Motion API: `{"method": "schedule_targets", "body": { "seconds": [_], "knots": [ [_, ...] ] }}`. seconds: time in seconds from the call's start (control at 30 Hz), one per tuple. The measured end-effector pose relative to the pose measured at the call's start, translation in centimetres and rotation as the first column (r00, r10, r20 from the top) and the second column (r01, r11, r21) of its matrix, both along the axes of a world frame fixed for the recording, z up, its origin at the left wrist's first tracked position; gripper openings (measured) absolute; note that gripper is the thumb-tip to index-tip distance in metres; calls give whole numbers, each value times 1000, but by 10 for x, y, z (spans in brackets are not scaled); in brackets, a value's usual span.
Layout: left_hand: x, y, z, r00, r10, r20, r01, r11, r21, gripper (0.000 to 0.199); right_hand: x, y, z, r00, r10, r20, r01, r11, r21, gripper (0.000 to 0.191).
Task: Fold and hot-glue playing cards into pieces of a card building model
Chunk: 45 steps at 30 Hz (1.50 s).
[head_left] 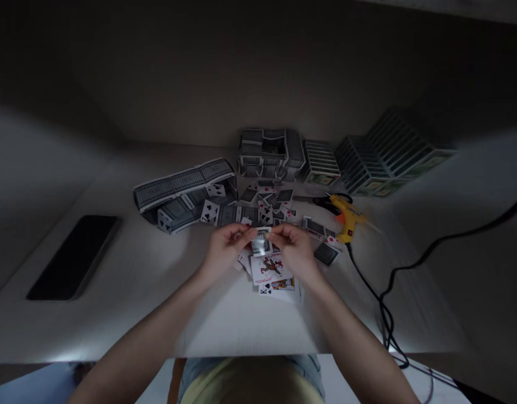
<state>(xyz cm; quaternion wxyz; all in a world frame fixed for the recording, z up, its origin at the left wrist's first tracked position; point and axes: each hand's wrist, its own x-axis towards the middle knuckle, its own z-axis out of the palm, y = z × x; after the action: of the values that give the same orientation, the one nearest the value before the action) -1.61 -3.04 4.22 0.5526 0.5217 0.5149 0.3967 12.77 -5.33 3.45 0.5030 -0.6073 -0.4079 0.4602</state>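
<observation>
Between my two hands, a playing card is held up over the table with its patterned back showing. My left hand pinches its left edge with the thumb on top. On the opposite edge, the fingers and thumb of my right hand are closed. Just below the held card lie a joker card and a king of spades, face up. Loose playing cards are scattered beyond my hands, some face up and some face down.
At the left stand a long structure made of cards and a black phone. More card structures line the back, with stacked card blocks at the right. A yellow glue gun lies right, its black cable trailing off the table.
</observation>
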Motion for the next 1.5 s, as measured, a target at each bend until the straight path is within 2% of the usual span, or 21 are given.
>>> {"method": "schedule_targets", "body": {
  "seconds": [0.2,0.57,0.73,0.93,1.23,1.5],
  "knots": [
    [3,-2,0,997,31,-68,-28,999,44,24,1,1,-1,1000,-1,-30,1,1000,-18,13],
    [3,0,0,998,64,22,-62,996,-71,25,4,2,-4,992,25,-125,-20,999,34,19],
    [1,1,-3,999,35,-9,-35,999,-20,24,6,2,-2,989,60,-133,-60,998,4,23],
    [3,0,-2,998,28,-48,-26,999,34,24,4,2,1,988,43,-149,-48,999,-25,20],
    [4,-2,-1,997,34,-74,-32,999,29,25,7,1,-5,986,48,-162,-47,999,13,21],
    [5,-3,2,999,35,-41,-34,999,32,23,6,1,1,982,24,-188,-26,1000,-9,24]
  ]
}}
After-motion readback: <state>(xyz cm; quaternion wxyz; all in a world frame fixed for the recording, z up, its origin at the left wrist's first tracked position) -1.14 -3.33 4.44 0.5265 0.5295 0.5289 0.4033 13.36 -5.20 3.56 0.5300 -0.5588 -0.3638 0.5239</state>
